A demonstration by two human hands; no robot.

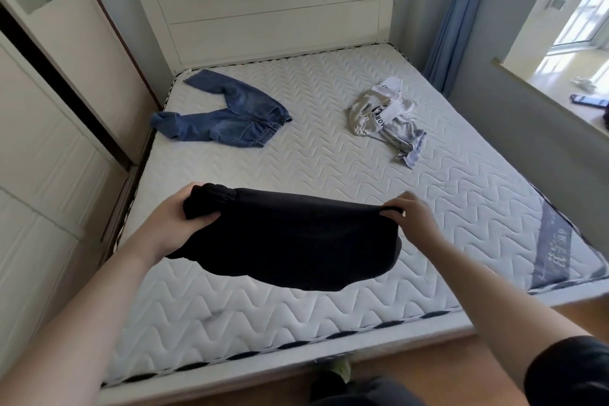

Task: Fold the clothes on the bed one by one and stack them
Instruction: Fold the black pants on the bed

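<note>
Both hands hold up the black garment (283, 237) sideways, left hand (174, 217) bunching one end, right hand (408, 217) pinching the other, above the bed (296, 155).

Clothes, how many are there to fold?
3. The black garment is held up by the left hand and right hand; blue jeans lie far left, a grey-and-white garment far right.

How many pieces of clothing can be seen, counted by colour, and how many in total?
Black: 1, the black fabric garment, held above the quilted white mattress in the grip of the left hand and the right hand.
Blue: 1, the blue denim trousers, lying unfolded.
Grey and white: 1, the crumpled grey-and-white printed garment.
Total: 3
</note>
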